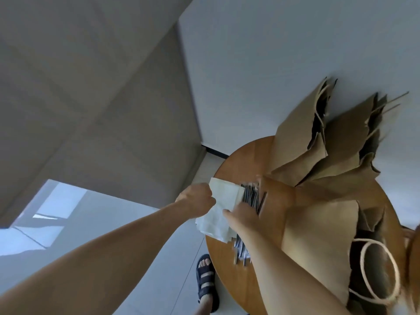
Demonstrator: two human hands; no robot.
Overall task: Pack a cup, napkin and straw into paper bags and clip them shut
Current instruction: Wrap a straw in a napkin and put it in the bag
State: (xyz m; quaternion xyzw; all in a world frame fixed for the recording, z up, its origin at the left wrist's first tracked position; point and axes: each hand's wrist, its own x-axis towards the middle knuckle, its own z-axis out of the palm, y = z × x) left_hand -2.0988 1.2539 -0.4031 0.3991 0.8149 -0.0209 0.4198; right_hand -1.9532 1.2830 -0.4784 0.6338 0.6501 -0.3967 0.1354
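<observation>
A stack of white napkins (219, 220) lies at the left edge of the round wooden table (227, 276). My left hand (196, 198) pinches the top napkin (227, 193) at its far corner and lifts it. My right hand (244, 215) lies across a pile of black straws (251, 194), its thumb on the napkin stack; its fingers are blurred and hidden. An open brown paper bag (322, 242) with a white rope handle lies on its side just right of my right forearm. No cup or clip shows.
Two more brown paper bags (300, 142) (350, 142) stand at the table's back against the white wall. My sandalled foot (205, 279) is on the tiled floor left of the table. The table edge is close to the napkins.
</observation>
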